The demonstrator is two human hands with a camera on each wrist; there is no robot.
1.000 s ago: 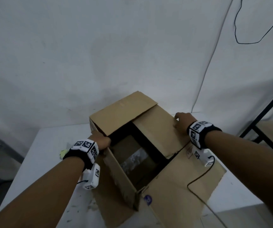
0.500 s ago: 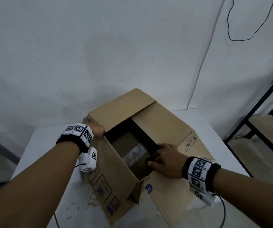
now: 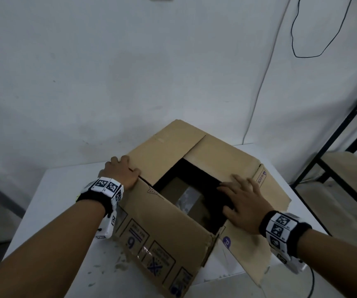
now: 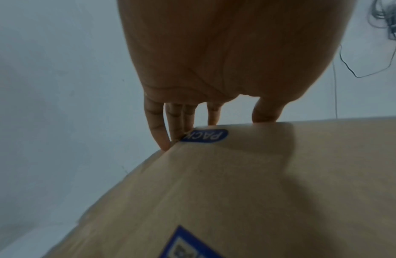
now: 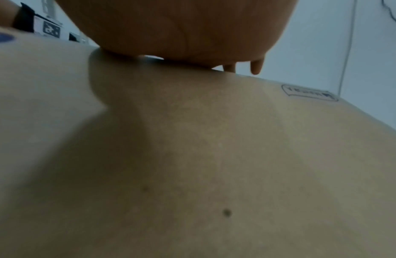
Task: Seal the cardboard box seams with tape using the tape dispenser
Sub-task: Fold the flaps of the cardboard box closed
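A brown cardboard box (image 3: 173, 147) stands on the white table (image 3: 44, 201), its top flaps partly folded in around a dark gap in the middle. My left hand (image 3: 121, 171) lies on the far corner of the printed near-left flap (image 3: 156, 229). In the left wrist view its fingers (image 4: 185, 120) reach straight past the flap's edge by a blue sticker (image 4: 205, 137). My right hand (image 3: 239, 196) rests flat, fingers spread, on the near-right flap (image 3: 248, 252), palm down on the cardboard (image 5: 214, 157). A yellow-green sliver (image 3: 77, 196) shows behind the left wrist; I cannot tell what it is.
A black metal rack (image 3: 334, 147) stands at the right, close to the table's edge. A thin cable (image 3: 259, 93) runs down the white wall behind the box. Small scraps (image 3: 113, 263) litter the table near the box's front left side.
The near-left flap has swung up from hanging outward to over the opening, with my left hand on it. My right hand left the far right corner and settled on the near-right flap.
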